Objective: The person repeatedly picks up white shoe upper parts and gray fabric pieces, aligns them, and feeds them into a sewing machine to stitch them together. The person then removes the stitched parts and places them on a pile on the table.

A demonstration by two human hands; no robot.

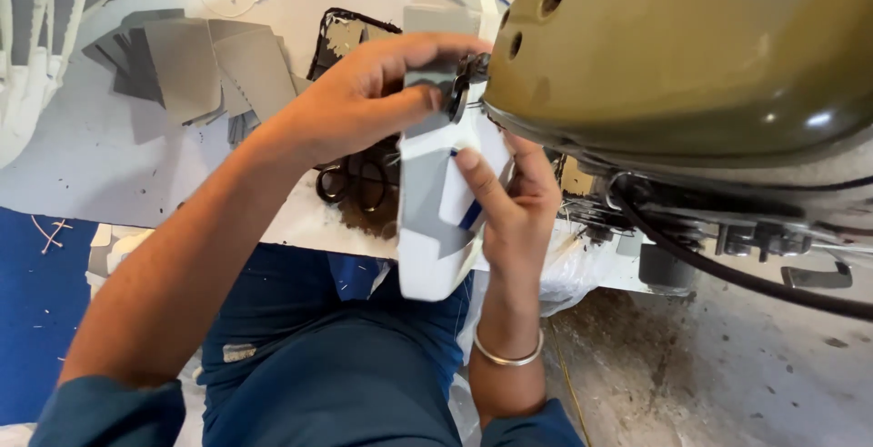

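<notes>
1. Currently the left hand is reaching in from 8 o'clock, fingers curled narrow and pinching the top edge of the white-and-grey cut piece right against the sewing machine head.
2. The right hand is coming up from 6 o'clock, thumb lying flat on the piece's face, other fingers wrapping behind it and gripping its right edge.
3. The piece is sitting at frame centre, hanging over the table's near edge above the lap, its top touching the small black part at the machine's left end, a blue mark showing under the right thumb.
4. The olive-green machine head is filling the 1–3 o'clock area, with a black cable running beneath it.
5. Grey cut panels are lying fanned on the white table at 10 o'clock, well apart from both hands.
6. Black scissors are lying on the table just below the left wrist.
7. A metal bangle is sitting on the right wrist.
</notes>
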